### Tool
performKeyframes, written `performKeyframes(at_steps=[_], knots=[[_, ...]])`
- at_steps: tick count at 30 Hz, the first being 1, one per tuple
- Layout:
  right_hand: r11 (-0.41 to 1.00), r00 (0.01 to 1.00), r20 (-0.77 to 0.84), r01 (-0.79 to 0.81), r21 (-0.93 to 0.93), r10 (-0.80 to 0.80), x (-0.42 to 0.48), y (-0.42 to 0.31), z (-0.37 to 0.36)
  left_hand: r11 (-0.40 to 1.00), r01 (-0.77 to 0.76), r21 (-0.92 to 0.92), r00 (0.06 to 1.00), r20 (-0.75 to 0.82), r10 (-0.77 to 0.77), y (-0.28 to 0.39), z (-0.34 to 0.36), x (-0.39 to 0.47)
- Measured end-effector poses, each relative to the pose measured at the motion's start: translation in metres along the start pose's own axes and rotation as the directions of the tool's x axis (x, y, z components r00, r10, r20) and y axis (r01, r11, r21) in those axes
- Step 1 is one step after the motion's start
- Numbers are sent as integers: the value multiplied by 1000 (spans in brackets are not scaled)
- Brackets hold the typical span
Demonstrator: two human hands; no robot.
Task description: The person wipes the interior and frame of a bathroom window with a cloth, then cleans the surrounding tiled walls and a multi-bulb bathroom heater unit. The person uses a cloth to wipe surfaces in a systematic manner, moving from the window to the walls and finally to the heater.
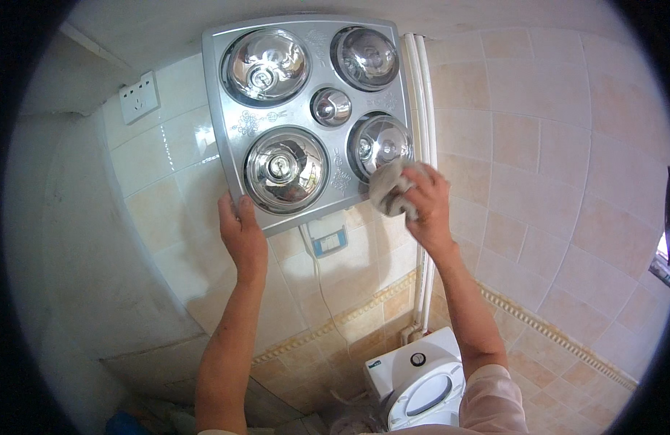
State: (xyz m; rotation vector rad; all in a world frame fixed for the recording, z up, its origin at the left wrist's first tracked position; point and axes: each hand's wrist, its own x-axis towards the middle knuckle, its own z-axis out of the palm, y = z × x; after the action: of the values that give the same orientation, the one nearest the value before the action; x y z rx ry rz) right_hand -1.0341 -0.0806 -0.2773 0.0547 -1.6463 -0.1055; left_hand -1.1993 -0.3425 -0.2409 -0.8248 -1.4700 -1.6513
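A silver bathroom heater panel hangs on the tiled wall in front of me. Four large bulbs sit near its corners, with a smaller bulb in the middle. My left hand grips the panel's lower left corner, thumb on the front face. In my right hand is a bunched greyish cloth, held at the panel's lower right corner, just below the lower right bulb. The cloth hides that corner and the bulb's bottom edge.
White pipes run down the wall right of the panel. Below it are a blue-and-white box and a hanging white cord. A white toilet stands below, its lid raised. A socket plate is at upper left.
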Motion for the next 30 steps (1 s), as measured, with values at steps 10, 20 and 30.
performKeyframes(at_steps=[10,20,30], knots=[[701,825,-45,-450,553,564,45,13,15,1000,-29,-8,1000,-7,29,-13,-1,4],[557,769,145,-565,609,622,-26,-67,28,999,17,35,1000,-23,-16,-11,-3,4],[944,976,-78,-174,281,203,150,-50,20,1000,-17,-8,1000,-20,17,-8,1,0]])
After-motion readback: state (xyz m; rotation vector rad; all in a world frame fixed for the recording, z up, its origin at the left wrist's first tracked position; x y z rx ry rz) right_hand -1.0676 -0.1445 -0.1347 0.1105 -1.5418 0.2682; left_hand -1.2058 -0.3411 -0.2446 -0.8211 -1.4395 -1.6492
